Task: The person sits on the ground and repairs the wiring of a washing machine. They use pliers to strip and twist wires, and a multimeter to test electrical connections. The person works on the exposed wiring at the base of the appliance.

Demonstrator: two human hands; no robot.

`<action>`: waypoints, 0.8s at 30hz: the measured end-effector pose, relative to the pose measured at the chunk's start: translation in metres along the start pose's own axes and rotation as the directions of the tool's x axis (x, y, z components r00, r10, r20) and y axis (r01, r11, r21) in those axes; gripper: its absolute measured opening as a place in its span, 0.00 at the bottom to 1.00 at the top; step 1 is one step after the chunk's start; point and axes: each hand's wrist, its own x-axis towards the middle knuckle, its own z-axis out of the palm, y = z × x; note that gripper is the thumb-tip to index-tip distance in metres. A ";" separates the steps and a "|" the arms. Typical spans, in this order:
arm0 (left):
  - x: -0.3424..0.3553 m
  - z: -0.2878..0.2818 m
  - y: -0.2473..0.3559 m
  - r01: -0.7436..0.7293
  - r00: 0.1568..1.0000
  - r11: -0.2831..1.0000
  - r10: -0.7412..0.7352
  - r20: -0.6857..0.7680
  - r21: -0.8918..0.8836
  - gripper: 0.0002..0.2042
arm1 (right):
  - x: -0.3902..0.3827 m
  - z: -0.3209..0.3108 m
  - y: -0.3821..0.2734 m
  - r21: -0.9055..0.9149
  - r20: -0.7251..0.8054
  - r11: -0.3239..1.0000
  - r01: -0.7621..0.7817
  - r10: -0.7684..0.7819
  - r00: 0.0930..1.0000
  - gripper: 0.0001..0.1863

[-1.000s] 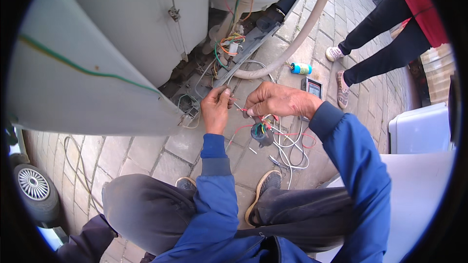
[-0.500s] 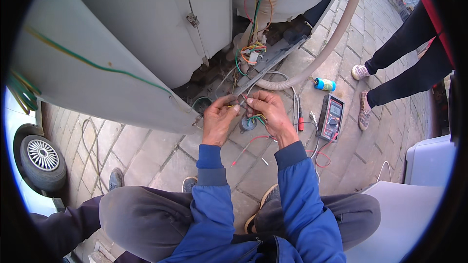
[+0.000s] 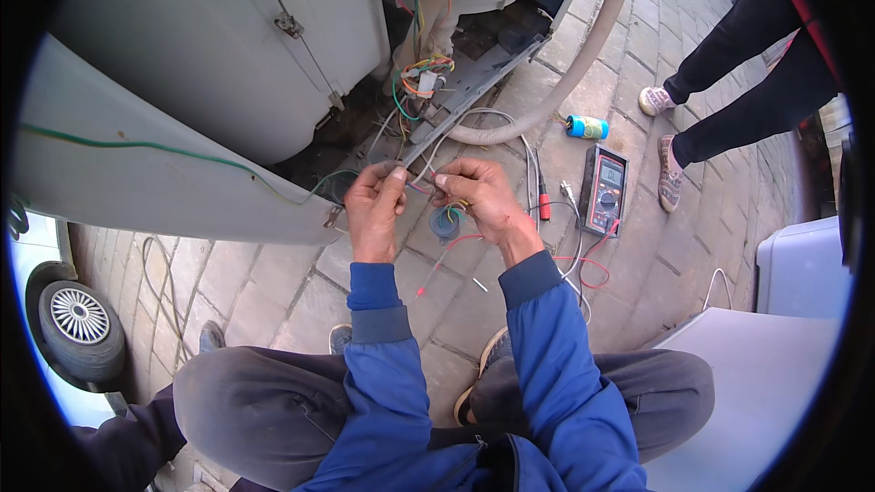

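Observation:
Between my hands run thin electrical wires beside the opened base of a white appliance (image 3: pixel 182 73). My left hand (image 3: pixel 374 219) is closed, its thumb and forefinger pinching a thin wire end. Just to its right, my right hand (image 3: pixel 488 200) pinches another thin wire between thumb and fingertips. A small dark round part (image 3: pixel 446 223) with green and yellow wires lies on the paving under my right hand. Behind the hands, a bundle of coloured wires (image 3: pixel 425 78) with a white connector hangs in the machine's base.
At right lie a multimeter (image 3: pixel 605 191) with red leads, a blue cylinder (image 3: pixel 587 127) and a red-handled probe (image 3: pixel 544 201). A thick beige hose (image 3: pixel 583 59) curves over the paving. Another person's legs (image 3: pixel 738 82) stand at far right. A car wheel (image 3: pixel 82 321) is at left.
My hands have drawn slightly apart, the left fingers now raised around the wire end. The view has shifted, so the machine and tools sit further left and higher.

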 end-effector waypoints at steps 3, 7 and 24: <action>-0.005 0.011 0.012 -0.009 1.000 0.989 0.006 0.023 0.150 0.08 | -0.004 -0.011 -0.008 -0.100 -0.059 0.995 0.023 -0.029 0.998 0.08; -0.012 0.028 0.036 -0.223 0.974 0.967 0.227 -0.018 0.124 0.08 | -0.011 -0.008 -0.027 -0.224 -0.055 0.970 0.094 -0.108 0.993 0.09; -0.027 0.074 0.035 -0.068 0.890 0.947 -0.085 0.447 0.314 0.08 | -0.043 -0.005 -0.147 -0.883 0.375 0.279 0.378 -0.065 0.925 0.11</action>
